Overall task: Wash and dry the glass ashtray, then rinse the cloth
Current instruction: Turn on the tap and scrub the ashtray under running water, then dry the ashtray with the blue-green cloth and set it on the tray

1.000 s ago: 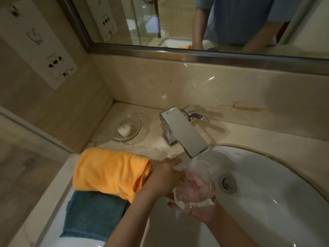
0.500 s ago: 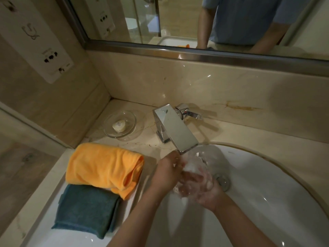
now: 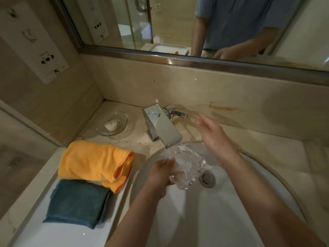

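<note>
Left hand (image 3: pixel 161 172) grasps ashtray (image 3: pixel 188 167) under running tap (image 3: pixel 161 124); right hand (image 3: pixel 212 132) released, fingers straight, near tap handle (image 3: pixel 175 112).

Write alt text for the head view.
The left hand holds a glass ashtray under the running tap over the sink, while the open right hand reaches toward the tap lever. Orange cloth and teal cloth lie left.

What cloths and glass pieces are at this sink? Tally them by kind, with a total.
Cloths: 2, the orange cloth and the teal cloth.
Glass pieces: 2, the glass ashtray gripped by the left hand, and the glass soap dish.
Total: 4.
</note>
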